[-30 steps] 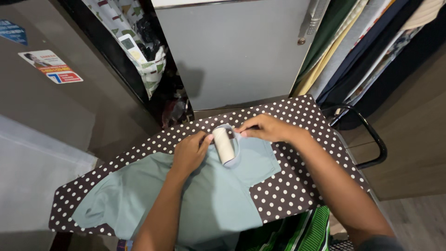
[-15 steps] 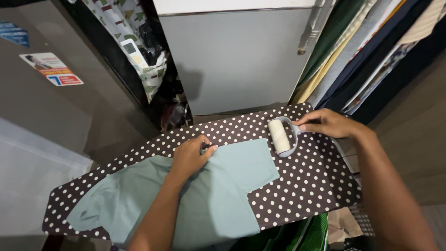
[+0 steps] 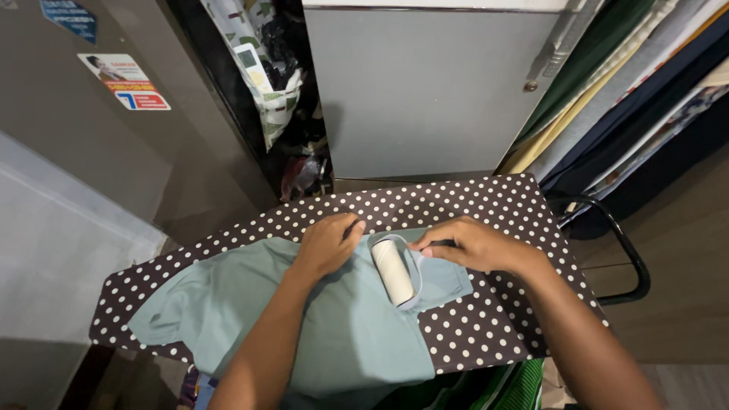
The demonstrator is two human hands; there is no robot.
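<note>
A pale green T-shirt (image 3: 342,326) lies flat on a brown ironing board with white dots (image 3: 493,212). My left hand (image 3: 328,244) presses the shirt down near its upper edge, fingers closed on the cloth. My right hand (image 3: 471,243) grips the handle of a lint roller (image 3: 393,272), whose white roll rests on the shirt's right sleeve, just right of my left hand.
A grey cabinet door (image 3: 425,91) stands behind the board. Hanging clothes (image 3: 623,83) fill the right side. A patterned cloth bag (image 3: 262,68) hangs in a dark gap at the back left. A black metal bar (image 3: 630,258) curves off the board's right end. Green striped fabric (image 3: 516,383) sits below.
My right hand carried the lint roller off to the board's right end, then brought it back onto the shirt's sleeve. My left hand stayed pressed on the shirt.
</note>
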